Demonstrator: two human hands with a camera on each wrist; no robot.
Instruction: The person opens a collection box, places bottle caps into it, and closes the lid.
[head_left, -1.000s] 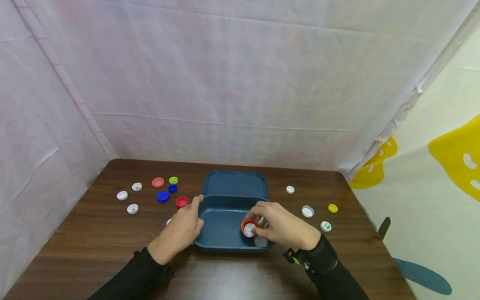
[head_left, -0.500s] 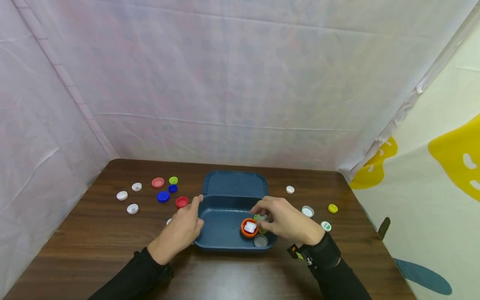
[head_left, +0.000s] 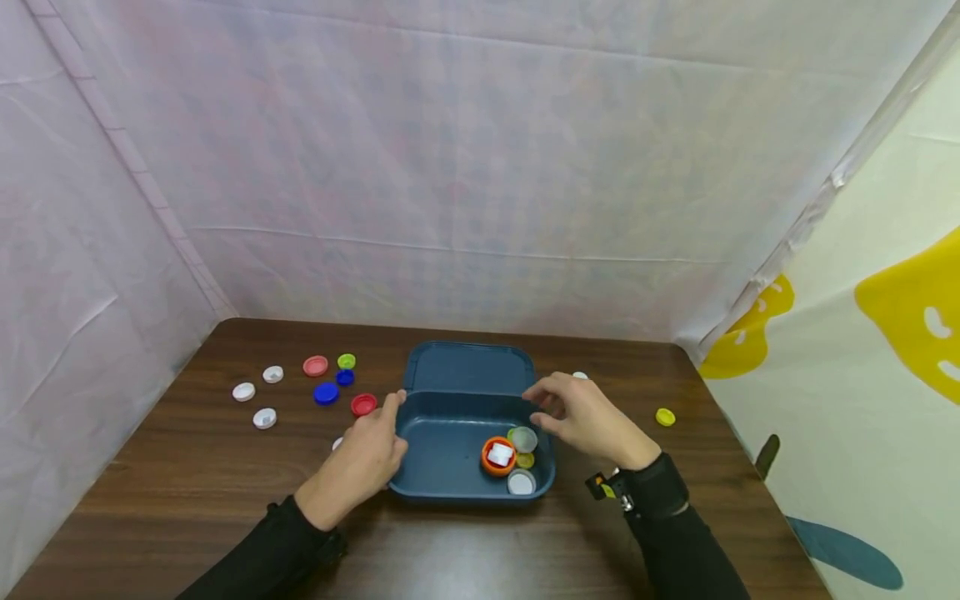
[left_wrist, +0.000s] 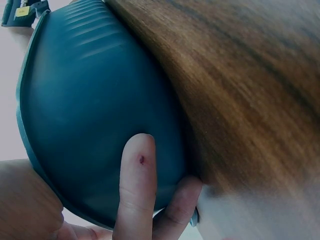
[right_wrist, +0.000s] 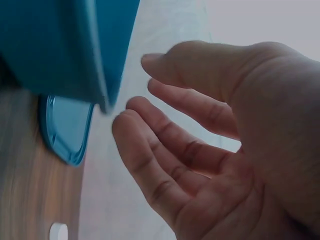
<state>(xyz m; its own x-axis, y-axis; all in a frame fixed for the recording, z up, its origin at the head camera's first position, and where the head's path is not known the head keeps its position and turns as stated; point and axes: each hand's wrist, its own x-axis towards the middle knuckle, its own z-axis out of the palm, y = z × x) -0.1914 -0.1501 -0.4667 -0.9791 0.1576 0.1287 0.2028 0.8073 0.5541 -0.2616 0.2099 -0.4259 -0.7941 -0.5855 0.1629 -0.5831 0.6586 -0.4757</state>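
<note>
A dark blue plastic box point(head_left: 442, 467) stands without its lid in the middle of the table. Its left side is held by my left hand point(head_left: 360, 458); two fingers point(left_wrist: 137, 185) lie along the outer wall in the left wrist view. Inside, at the right end, an orange bottle cap point(head_left: 487, 468) carries a white cap point(head_left: 500, 454). Beside them lie a yellow cap point(head_left: 525, 460), a translucent cap point(head_left: 524, 439) partly over a green one, and a silvery-white cap point(head_left: 521, 482). My right hand point(head_left: 585, 417), loosely bent and holding nothing, hovers by the box's right rim.
A flat blue lid point(head_left: 471, 368) lies behind the box. Left of it are several white, red, green and blue caps, including a red cap point(head_left: 363, 404) and a blue cap point(head_left: 326, 393). A yellow cap point(head_left: 665, 417) lies right. Pale curtains surround the table point(head_left: 187, 483).
My right hand has let go of the caps in the box and moved back and right to its rim. Its arm now covers two white caps on the right. My left hand stays put.
</note>
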